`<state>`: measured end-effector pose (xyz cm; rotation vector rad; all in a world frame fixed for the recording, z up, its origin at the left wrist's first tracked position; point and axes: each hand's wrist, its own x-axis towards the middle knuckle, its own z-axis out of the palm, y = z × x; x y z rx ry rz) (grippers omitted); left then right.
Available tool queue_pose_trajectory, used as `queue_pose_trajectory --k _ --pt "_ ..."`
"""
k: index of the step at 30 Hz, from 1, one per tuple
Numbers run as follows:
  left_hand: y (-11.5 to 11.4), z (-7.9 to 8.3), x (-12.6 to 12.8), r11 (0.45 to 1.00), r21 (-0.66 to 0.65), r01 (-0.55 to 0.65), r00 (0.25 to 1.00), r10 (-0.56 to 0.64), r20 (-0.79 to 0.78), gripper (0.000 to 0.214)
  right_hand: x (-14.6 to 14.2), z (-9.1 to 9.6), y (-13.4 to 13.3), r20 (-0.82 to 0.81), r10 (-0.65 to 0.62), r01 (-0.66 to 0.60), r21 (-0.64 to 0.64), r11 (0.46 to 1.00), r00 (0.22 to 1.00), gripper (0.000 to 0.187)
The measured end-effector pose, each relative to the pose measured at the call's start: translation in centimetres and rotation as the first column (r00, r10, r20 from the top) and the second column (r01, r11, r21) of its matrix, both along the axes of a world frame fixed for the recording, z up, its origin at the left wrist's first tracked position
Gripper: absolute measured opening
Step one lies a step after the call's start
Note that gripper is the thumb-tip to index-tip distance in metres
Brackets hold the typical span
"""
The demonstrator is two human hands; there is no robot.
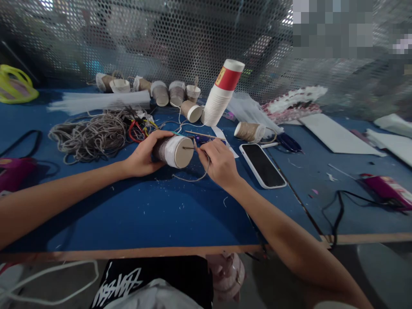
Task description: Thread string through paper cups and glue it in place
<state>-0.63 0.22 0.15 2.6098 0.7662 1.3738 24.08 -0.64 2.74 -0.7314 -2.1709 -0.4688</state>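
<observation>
Two hands meet at one wrapped cup (pixel 176 152), which is tipped on its side over the blue table (pixel 144 214), its round base facing right. The left hand (pixel 143 155) curls around the cup's far end, thumb above, its grip spread only as wide as the cup. The right hand (pixel 220 161) has thumb and fingertips nearly together in a pinch, apparently on a thin cord (pixel 193 180) by the middle of the base; its loose length loops below. Whether the cord passes through the base or only touches it, I cannot tell.

To do this well, the left hand should steady the cup without denting its wall. Pinching close to the base and working straight along the cup's axis should spare the paper from tearing; the loop is best left clear of the fingers.
</observation>
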Motion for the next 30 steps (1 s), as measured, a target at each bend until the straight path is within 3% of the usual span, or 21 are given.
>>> queue_pose_trajectory --k 7,14,30 --pt "-0.04 0.15 -0.04 1.0 0.02 0.004 1.0 -0.003 -0.006 0.061 -0.22 0.06 -0.07 -0.002 0.012 -0.012 0.061 0.998 1.0 0.022" --pt "0.19 -0.19 -0.05 0.999 -0.002 -0.038 0.999 0.038 -0.006 0.06 0.08 0.01 -0.31 -0.021 -0.013 0.011 -0.108 0.994 1.0 0.017" --pt "-0.02 -0.03 -0.28 0.999 0.035 0.005 1.0 -0.005 0.0 0.059 -0.33 0.24 -0.55 0.002 -0.033 0.033 0.075 0.997 0.999 0.021"
